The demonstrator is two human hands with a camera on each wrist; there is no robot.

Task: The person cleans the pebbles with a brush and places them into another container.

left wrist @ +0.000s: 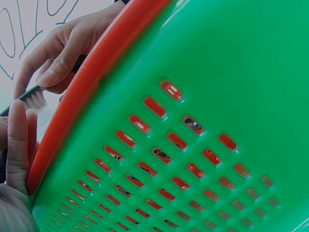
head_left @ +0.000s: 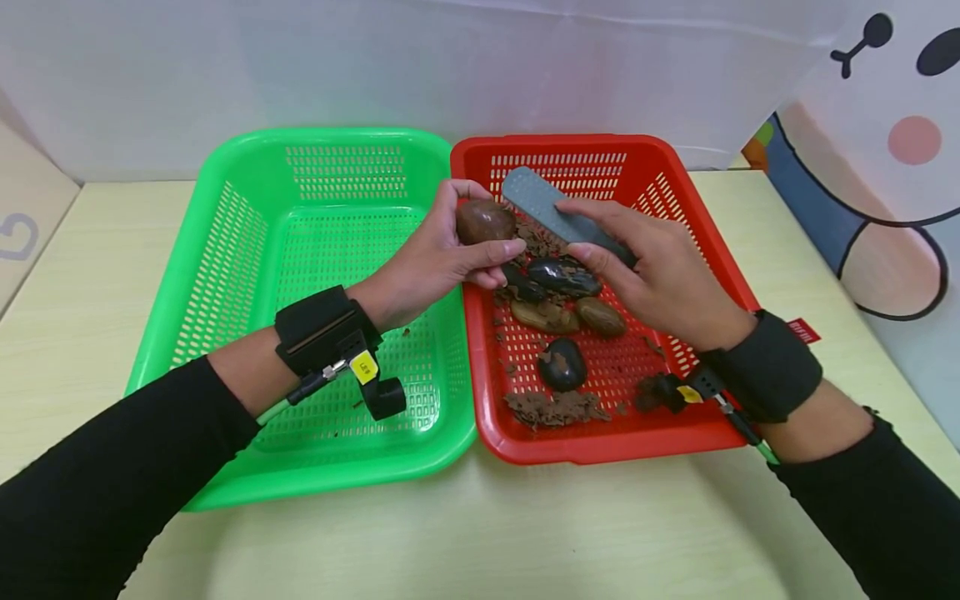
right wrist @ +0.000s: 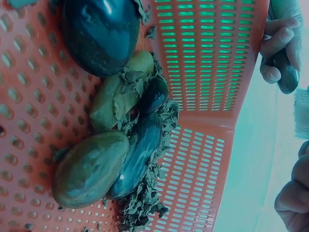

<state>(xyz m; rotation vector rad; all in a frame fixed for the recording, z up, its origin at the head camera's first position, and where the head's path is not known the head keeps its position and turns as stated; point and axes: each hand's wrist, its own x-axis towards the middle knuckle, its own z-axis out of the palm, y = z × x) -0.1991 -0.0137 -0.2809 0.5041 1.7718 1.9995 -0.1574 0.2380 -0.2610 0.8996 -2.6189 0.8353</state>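
Note:
Over the inner rim of the red basket (head_left: 517,446), my left hand (head_left: 427,267) grips a smooth brown stone (head_left: 486,222) between thumb and fingers. To its right, my right hand (head_left: 663,271) pinches a grey-blue brush (head_left: 536,196) by its back. The brush's pale bristles (left wrist: 35,100) show in the left wrist view. In the right wrist view a gap lies between the stone (right wrist: 288,79) and the bristles (right wrist: 301,116). Below the hands, the basket holds a round black stone (head_left: 564,364), a long dark stone (head_left: 566,277), a brown stone (head_left: 600,317) and a tan stone (head_left: 543,317).
A green basket (head_left: 300,475) stands against the red one on the left, with a few small brown specks inside. Brown flaky crumbs (head_left: 558,410) lie among the stones in the red basket. Both baskets stand on a pale wooden table (head_left: 480,533), before a white cloth (head_left: 337,75).

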